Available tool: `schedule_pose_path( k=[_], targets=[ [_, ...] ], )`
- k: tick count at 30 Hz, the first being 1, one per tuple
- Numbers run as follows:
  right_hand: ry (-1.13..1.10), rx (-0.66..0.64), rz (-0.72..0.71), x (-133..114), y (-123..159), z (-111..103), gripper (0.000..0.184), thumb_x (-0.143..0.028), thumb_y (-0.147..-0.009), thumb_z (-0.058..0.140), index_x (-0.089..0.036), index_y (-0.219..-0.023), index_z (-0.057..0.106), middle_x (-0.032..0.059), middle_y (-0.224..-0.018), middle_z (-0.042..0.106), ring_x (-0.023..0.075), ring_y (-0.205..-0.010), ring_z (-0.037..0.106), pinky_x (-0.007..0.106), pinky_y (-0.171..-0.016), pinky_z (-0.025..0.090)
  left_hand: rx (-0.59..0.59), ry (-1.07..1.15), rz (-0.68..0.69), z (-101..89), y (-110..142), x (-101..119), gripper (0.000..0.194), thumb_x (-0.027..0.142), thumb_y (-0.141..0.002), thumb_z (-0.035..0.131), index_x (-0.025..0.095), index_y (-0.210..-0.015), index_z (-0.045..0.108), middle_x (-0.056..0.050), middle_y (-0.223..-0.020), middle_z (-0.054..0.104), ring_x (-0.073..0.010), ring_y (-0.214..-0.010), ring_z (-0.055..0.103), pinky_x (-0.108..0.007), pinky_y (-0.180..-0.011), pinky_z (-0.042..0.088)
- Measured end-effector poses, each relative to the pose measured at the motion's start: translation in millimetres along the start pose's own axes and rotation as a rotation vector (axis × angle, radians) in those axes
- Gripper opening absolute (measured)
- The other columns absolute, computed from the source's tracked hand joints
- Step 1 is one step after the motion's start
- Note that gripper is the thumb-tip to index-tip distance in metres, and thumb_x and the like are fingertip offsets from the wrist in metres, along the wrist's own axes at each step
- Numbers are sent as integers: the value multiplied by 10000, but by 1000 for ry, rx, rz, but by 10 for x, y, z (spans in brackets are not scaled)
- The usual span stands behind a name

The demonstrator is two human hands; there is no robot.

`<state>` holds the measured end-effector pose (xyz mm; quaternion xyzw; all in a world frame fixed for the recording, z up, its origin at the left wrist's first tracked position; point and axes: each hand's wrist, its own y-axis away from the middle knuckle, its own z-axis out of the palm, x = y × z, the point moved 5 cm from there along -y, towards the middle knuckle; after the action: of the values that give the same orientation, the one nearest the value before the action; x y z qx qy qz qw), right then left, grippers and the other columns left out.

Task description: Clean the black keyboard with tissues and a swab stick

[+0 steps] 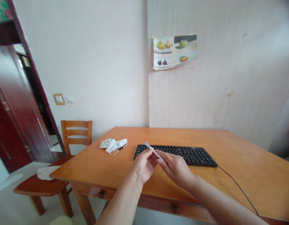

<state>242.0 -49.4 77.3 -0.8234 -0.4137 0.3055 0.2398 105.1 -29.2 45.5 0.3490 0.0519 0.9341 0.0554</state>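
A slim white pen-like stick (147, 145) with a pinkish tip is held aslant just in front of the keyboard (192, 153). My left hand (144, 165) pinches it near its middle between thumb and fingers. My right hand (178, 168) has its fingers on the lower end of the same stick, and part of it is hidden by them. The black keyboard lies flat on the table, partly covered by both hands. The stick's exact kind is too small to tell.
Left of the keyboard, crumpled white tissue (116, 145) lies on the wooden table (107, 170) beside slim dark-and-light sticks (119, 148). The keyboard cable (238, 185) runs toward the table's right front edge. A wooden chair (44, 186) with a white cloth (47, 172) stands at the left.
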Motion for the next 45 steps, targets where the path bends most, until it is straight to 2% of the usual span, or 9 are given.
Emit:
schedule_pose_path(
  k=[7,11,16,21,25,28,35,39,45],
  targets=[
    [-166,249,39,20,-73,64,304,-277,-994,494,-225,-1270,612,85,-1038,722,199,-917,683,323,-819,535,-111,58,-48,134,-3,-79,18,135,-859,668,147,-845,668,-30,-806,693,-88,-675,639,-195,-636,511],
    [-380,407,272,240,-152,-20,162,-302,-956,552,-217,-1055,647,33,-878,718,165,-764,676,285,-712,526,-65,-180,-31,67,-99,-2,137,220,-801,749,166,-908,683,-48,-866,720,-126,-750,674,-214,-623,501],
    [-686,544,564,652,-237,-271,224,-387,-856,676,-194,-943,603,12,-729,688,157,-638,663,242,-531,464,111,-356,205,-143,-472,555,194,309,-794,734,161,-908,681,-73,-885,736,-132,-744,682,-224,-622,492],
    [-945,667,614,900,-228,-518,319,-394,-753,792,-177,-916,624,20,-736,701,141,-654,669,226,-555,477,359,-417,402,-472,-930,1088,156,314,-841,624,161,-851,647,-41,-797,708,-105,-669,647,-212,-596,444],
    [-1051,751,620,1043,-192,-644,336,-371,-679,858,-178,-820,621,0,-679,672,97,-561,595,204,-511,430,464,-493,441,-745,-1183,1139,233,376,-866,573,154,-860,644,-50,-786,705,-112,-652,630,-223,-601,420],
    [-1055,753,668,1132,-182,-664,362,-387,-647,876,-181,-767,604,-2,-654,652,94,-529,558,212,-483,409,448,-562,408,-881,-1284,1023,353,479,-873,565,142,-887,667,-95,-858,729,-147,-714,662,-263,-671,460],
    [-1004,678,745,1148,-325,-410,372,-376,-626,874,-198,-749,572,-19,-636,596,99,-521,514,227,-466,371,310,-655,291,-961,-1353,847,577,630,-918,457,108,-957,701,-218,-1095,724,-227,-933,712,-345,-866,519],
    [-969,635,729,1076,-512,-156,341,-356,-619,858,-187,-729,582,-31,-626,557,86,-522,469,223,-455,331,251,-664,239,-955,-1374,818,690,677,-936,341,100,-1025,708,-242,-1129,717,-252,-985,716,-368,-916,514],
    [-848,490,841,928,-800,262,340,-411,-675,793,-174,-782,572,-27,-593,579,78,-475,472,202,-435,311,225,-668,206,-922,-1406,785,804,724,-924,246,81,-1113,690,-249,-1159,709,-269,-1029,708,-376,-913,514]
  ],
)
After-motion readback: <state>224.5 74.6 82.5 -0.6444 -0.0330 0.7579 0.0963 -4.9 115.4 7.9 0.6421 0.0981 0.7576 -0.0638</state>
